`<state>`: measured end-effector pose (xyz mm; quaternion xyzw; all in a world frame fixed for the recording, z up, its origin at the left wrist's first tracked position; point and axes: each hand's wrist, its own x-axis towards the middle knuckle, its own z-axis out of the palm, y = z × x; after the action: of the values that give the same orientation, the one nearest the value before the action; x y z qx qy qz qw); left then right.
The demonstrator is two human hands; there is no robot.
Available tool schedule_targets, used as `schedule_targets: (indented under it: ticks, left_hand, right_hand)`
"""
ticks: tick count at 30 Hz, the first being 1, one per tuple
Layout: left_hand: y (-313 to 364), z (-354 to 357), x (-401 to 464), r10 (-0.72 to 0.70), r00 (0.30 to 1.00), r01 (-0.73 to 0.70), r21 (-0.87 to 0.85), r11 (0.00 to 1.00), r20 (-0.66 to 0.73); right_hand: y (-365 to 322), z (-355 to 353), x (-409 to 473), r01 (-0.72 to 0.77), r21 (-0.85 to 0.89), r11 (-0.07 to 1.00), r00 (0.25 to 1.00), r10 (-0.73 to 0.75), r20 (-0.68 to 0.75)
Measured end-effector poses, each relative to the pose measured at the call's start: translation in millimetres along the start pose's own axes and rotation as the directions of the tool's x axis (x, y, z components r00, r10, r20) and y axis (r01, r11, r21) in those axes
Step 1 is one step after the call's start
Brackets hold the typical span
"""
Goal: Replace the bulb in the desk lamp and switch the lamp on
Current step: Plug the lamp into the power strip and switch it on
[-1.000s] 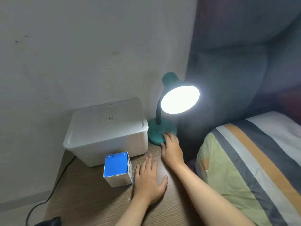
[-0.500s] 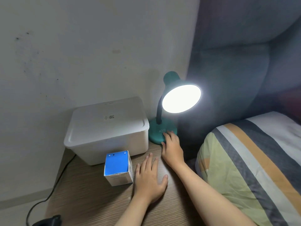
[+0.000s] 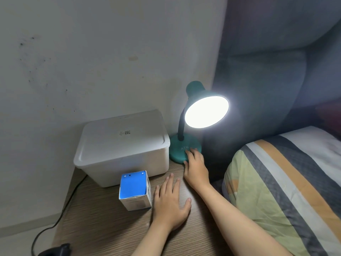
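A teal desk lamp (image 3: pixel 196 91) stands at the back of the wooden bedside table (image 3: pixel 103 228). It is lit; its shade glows white and hides the bulb. My right hand (image 3: pixel 196 168) reaches forward with its fingertips resting on the front of the lamp's round base (image 3: pixel 176 151). My left hand (image 3: pixel 170 204) lies flat on the tabletop, palm down, fingers spread, holding nothing. A small blue-and-white bulb box (image 3: pixel 134 191) stands upright just left of my left hand.
A white lidded plastic bin (image 3: pixel 121 145) sits left of the lamp against the wall. A black cable (image 3: pixel 60 217) runs down the table's left side to a plug. A striped pillow (image 3: pixel 287 183) and padded headboard (image 3: pixel 267 71) lie to the right.
Both hands, the lamp and the box stay where they were. Only the view has shifted slightly.
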<state>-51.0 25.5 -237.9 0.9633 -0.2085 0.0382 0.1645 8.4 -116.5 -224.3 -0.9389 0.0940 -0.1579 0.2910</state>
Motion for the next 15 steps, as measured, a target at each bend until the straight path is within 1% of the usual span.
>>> schedule_targets:
  ticks: [15]
  left_hand:
    - [-1.1, 0.0, 0.6, -0.013, 1.0, 0.013, 0.014, 1.0, -0.001]
  right_hand:
    - [-2.7, 0.1, -0.6, 0.0, -0.024, 1.0, 1.0, 0.0, -0.002]
